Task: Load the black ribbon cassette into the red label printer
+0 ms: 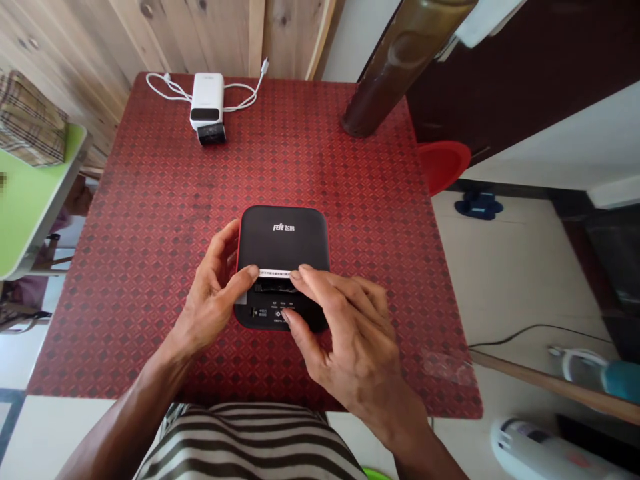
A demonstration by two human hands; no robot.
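A small black receipt printer with a red rim lies on the red patterned table in front of me, its white lettering upright to my view. Across its middle runs a white label strip, with a dark slot below it and a round button and a port nearer me. My left hand grips its left side, fingers along the edge and thumb on the left end of the strip. With my right hand, the index fingertip touches the strip's right end while the thumb rests by the button. That hand covers the printer's lower right part.
A white power bank with white cables and a dark-faced device lie at the far left of the table. A brown cylinder stands at the far right. Beyond are a red stool, slippers and a green table.
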